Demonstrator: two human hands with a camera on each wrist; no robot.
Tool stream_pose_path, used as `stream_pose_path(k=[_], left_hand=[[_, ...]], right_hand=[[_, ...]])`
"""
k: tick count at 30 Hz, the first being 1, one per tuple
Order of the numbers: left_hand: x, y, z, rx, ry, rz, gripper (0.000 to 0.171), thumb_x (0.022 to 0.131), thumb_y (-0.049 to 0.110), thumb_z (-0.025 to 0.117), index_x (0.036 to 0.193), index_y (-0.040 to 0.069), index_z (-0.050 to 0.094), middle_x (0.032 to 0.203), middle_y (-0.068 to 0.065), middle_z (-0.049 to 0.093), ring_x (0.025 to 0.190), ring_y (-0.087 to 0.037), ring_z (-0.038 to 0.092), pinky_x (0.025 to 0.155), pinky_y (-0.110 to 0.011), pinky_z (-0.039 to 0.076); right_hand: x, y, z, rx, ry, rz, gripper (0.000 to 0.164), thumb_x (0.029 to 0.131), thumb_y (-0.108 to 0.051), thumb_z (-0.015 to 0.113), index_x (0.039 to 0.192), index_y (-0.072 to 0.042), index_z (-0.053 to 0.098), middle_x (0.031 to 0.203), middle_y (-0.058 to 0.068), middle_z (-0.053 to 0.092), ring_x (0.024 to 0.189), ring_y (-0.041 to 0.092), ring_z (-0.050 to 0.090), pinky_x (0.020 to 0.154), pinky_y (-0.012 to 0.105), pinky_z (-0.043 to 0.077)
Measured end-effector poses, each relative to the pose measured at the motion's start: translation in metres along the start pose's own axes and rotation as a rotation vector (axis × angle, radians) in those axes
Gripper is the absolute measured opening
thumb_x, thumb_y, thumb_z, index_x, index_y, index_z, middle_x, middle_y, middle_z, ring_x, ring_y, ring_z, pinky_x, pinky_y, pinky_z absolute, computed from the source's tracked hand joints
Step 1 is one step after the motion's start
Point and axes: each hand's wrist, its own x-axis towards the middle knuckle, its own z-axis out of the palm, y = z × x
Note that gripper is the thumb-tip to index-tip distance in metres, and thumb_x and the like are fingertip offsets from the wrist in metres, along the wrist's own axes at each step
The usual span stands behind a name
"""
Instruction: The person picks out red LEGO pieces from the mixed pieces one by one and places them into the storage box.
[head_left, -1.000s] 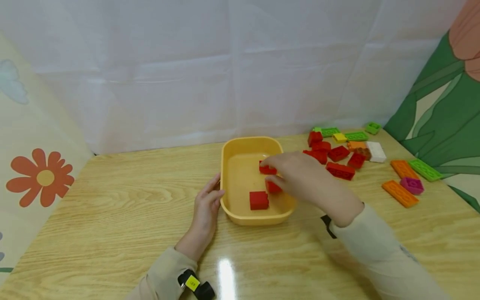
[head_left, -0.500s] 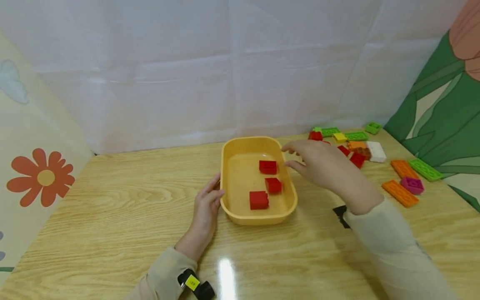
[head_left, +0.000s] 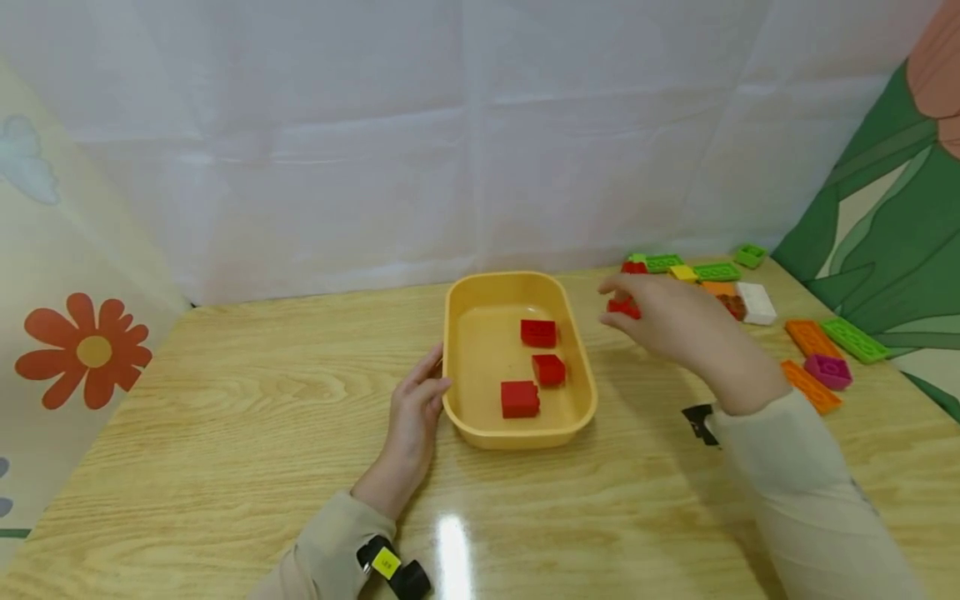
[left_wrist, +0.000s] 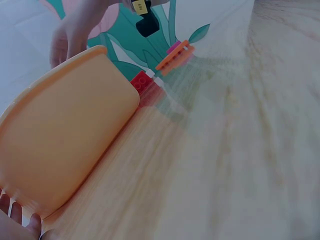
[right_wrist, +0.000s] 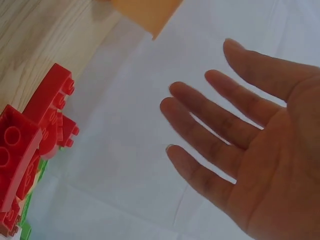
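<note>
A yellow plastic bin [head_left: 519, 437] stands on the table with three red toy bricks inside, the nearest brick [head_left: 520, 399] by its front. My left hand [head_left: 408, 429] rests against the bin's left outer wall, its thumb at the rim. In the left wrist view, those fingertips [left_wrist: 34, 224] show low on the wall. My right hand [head_left: 671, 321] is held above the table to the right of the bin, over the red brick pile [head_left: 624, 308], part of which it hides. In the right wrist view, its fingers [right_wrist: 200, 130] are spread and hold nothing.
Green plates [head_left: 716, 272], a yellow brick [head_left: 682, 273] and a white brick [head_left: 756, 303] lie at the back right. Orange plates [head_left: 810, 337], a magenta brick [head_left: 828, 372] and another green plate [head_left: 855, 340] are farther right. A white sheet [head_left: 337, 167] hangs behind the table.
My right hand has moved out of the bin, over its right rim and rightward to the brick pile. The red bricks it left stay inside. My left hand keeps its place.
</note>
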Motion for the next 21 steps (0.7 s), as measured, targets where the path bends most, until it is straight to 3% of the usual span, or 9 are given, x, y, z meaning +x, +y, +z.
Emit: stream_pose_path(k=[7,13,21], left_hand=[[0.0,0.0,0.0,0.01,-0.001,0.001,0.055,0.084,-0.001,0.046,0.139,-0.001,0.043,0.146,-0.022,0.043,0.123,-0.021,0.047,0.091,-0.014,0.047],[-0.001,0.001,0.002,-0.003,-0.007,-0.002,0.056,0.083,-0.001,0.046,0.139,-0.001,0.043,0.147,-0.021,0.042,0.124,-0.023,0.047,0.09,-0.015,0.048],[-0.001,0.0,0.005,0.0,-0.018,0.01,0.055,0.084,-0.002,0.045,0.138,-0.002,0.043,0.147,-0.023,0.042,0.127,-0.024,0.045,0.093,-0.016,0.046]], right_hand=[[0.002,0.013,-0.001,-0.006,-0.039,0.024,0.049,0.09,-0.034,0.056,0.128,-0.004,0.054,0.12,0.023,0.064,0.099,0.033,0.061,0.08,0.056,0.053],[0.001,0.023,-0.001,0.002,-0.082,0.051,0.044,0.089,-0.025,0.059,0.125,0.001,0.055,0.114,0.025,0.065,0.096,0.035,0.06,0.079,0.056,0.053],[0.0,0.041,-0.001,-0.035,-0.138,0.074,0.042,0.088,-0.024,0.058,0.119,0.005,0.056,0.109,0.027,0.066,0.092,0.034,0.06,0.076,0.056,0.052]])
